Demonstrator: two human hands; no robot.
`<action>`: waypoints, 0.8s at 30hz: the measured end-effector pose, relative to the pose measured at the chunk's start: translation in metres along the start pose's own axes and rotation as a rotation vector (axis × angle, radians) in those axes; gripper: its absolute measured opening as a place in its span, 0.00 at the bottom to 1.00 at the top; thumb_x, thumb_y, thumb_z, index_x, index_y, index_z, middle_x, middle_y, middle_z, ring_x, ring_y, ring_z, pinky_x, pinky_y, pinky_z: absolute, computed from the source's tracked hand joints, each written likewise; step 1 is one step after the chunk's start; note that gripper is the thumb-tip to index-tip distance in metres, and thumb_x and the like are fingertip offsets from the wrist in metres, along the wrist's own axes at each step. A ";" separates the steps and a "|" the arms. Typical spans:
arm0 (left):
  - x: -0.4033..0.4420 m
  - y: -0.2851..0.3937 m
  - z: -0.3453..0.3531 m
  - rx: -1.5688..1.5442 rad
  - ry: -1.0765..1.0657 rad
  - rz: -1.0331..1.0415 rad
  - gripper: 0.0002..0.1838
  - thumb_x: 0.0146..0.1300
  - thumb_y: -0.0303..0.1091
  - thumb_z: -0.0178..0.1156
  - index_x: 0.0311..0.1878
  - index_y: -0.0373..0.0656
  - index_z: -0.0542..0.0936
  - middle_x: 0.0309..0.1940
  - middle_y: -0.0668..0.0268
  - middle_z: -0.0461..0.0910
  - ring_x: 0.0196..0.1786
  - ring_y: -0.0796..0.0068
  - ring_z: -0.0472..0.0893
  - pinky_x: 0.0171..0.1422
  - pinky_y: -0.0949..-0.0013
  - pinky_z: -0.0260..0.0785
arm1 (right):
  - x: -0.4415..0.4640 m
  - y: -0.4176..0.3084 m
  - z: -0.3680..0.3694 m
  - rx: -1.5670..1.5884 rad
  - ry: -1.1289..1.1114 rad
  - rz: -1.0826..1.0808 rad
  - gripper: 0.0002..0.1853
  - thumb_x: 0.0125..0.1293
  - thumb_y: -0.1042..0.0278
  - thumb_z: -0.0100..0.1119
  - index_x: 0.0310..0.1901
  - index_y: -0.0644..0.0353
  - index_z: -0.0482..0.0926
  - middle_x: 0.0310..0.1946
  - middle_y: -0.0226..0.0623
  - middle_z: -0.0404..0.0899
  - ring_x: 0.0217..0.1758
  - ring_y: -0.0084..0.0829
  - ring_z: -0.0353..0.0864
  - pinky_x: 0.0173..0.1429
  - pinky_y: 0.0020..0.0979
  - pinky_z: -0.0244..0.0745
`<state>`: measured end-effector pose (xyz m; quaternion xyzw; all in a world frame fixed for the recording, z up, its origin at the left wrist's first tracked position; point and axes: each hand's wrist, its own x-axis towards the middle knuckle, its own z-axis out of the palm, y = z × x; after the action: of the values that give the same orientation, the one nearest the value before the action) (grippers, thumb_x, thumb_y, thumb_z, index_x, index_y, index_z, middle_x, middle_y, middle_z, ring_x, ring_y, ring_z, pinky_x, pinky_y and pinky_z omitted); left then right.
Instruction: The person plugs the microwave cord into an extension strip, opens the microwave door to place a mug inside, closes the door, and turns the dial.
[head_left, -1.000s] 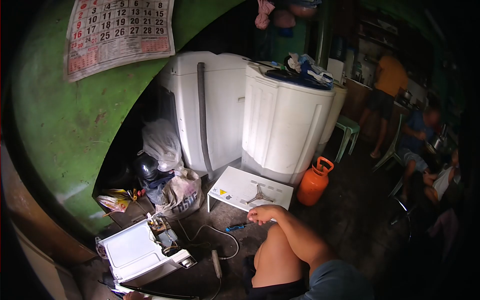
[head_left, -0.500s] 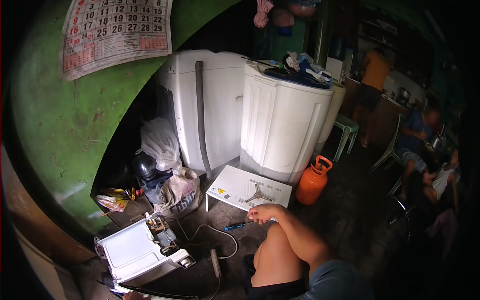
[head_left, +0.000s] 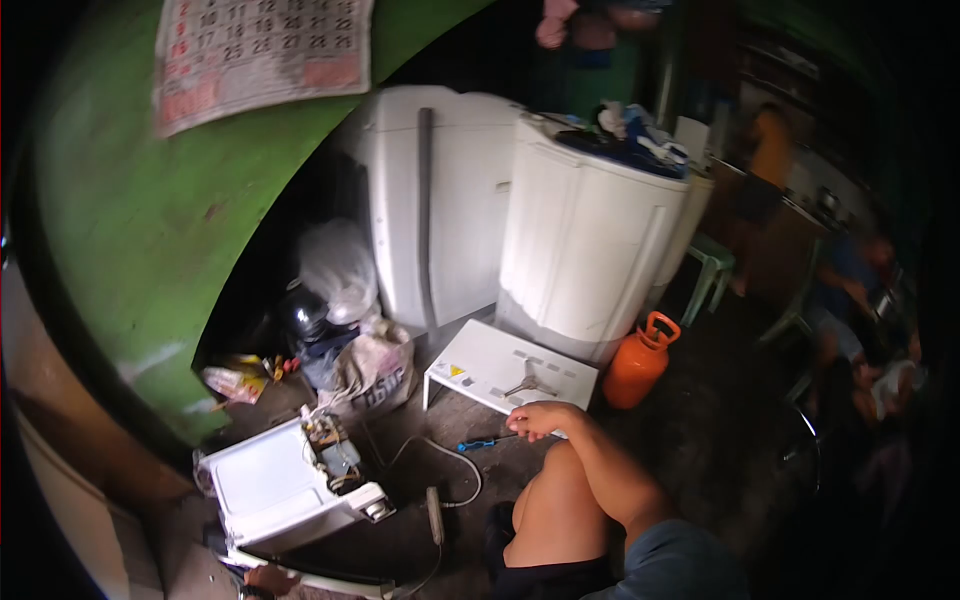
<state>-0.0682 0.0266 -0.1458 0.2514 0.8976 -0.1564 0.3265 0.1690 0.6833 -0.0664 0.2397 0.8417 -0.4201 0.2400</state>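
A white microwave oven (head_left: pixel 270 475) sits at lower left with its cover off, wiring and components (head_left: pixel 338 455) exposed along its right side. My left hand (head_left: pixel 270 578), with a dark watch at the wrist, is at the white-framed door (head_left: pixel 345 583), fingers over its edge, partly blurred. My right hand (head_left: pixel 537 420) hangs over my raised knee with fingers curled; what they hold, if anything, is hidden. Close to those fingers is a blue-handled screwdriver (head_left: pixel 478 443), its shaft pointing at them. Behind stands the white metal cover (head_left: pixel 480 360), a three-armed piece (head_left: pixel 530 383) on top.
An orange gas cylinder (head_left: pixel 638 362) stands right of the cover. Behind are large white appliances (head_left: pixel 590 240). A grey cord runs to an extension socket (head_left: pixel 434 515) on the floor. Sacks and bags (head_left: pixel 370 365) lie left. Other people (head_left: pixel 768 150) are at the far right.
The view has shifted, so the background sits further right and a little higher. More of my left hand shows at the door. My right hand keeps its curled pose over the knee.
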 end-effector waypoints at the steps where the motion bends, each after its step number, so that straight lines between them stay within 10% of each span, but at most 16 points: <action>1: 0.018 -0.009 0.021 0.077 -0.010 -0.022 0.38 0.64 0.68 0.51 0.62 0.44 0.78 0.58 0.54 0.80 0.61 0.55 0.79 0.65 0.51 0.70 | 0.006 0.007 0.001 0.012 -0.008 -0.019 0.19 0.76 0.55 0.49 0.62 0.54 0.72 0.44 0.33 0.80 0.37 0.25 0.82 0.40 0.29 0.78; 3: 0.108 -0.068 0.118 0.134 -0.070 0.149 0.38 0.69 0.68 0.34 0.64 0.51 0.76 0.59 0.55 0.80 0.63 0.54 0.77 0.69 0.46 0.65 | 0.006 0.003 0.000 0.046 -0.023 -0.018 0.19 0.76 0.57 0.50 0.62 0.55 0.72 0.44 0.33 0.81 0.37 0.25 0.82 0.41 0.30 0.79; 6: 0.009 -0.003 0.016 -0.019 -0.047 -0.010 0.39 0.64 0.72 0.42 0.67 0.54 0.74 0.62 0.62 0.79 0.66 0.58 0.75 0.70 0.51 0.64 | 0.007 0.004 0.001 0.132 0.010 -0.002 0.18 0.77 0.58 0.50 0.61 0.58 0.73 0.43 0.34 0.80 0.38 0.27 0.82 0.42 0.30 0.80; 16: -0.004 0.003 0.004 -0.143 0.080 -0.007 0.17 0.62 0.48 0.57 0.39 0.48 0.88 0.38 0.60 0.87 0.46 0.58 0.86 0.46 0.55 0.77 | 0.003 -0.007 0.006 0.061 0.044 0.024 0.16 0.75 0.63 0.51 0.58 0.60 0.75 0.39 0.36 0.82 0.30 0.25 0.83 0.35 0.28 0.78; 18: -0.018 0.011 -0.012 -0.191 0.149 -0.033 0.11 0.54 0.37 0.59 0.36 0.46 0.88 0.38 0.59 0.87 0.46 0.57 0.86 0.46 0.55 0.77 | -0.002 -0.027 0.009 -0.190 0.131 0.044 0.19 0.72 0.60 0.57 0.59 0.62 0.75 0.41 0.41 0.83 0.36 0.33 0.85 0.42 0.34 0.79; 24: -0.008 0.018 -0.026 -0.277 0.280 0.071 0.20 0.57 0.51 0.63 0.37 0.43 0.86 0.36 0.55 0.85 0.45 0.54 0.85 0.49 0.53 0.76 | -0.025 -0.162 0.074 -0.620 0.040 -0.405 0.30 0.65 0.52 0.63 0.65 0.57 0.70 0.57 0.49 0.77 0.61 0.50 0.76 0.63 0.43 0.72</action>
<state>-0.0661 0.0501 -0.1230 0.2549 0.9377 0.0165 0.2354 0.1058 0.5314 0.0053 -0.0078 0.9638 -0.1796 0.1969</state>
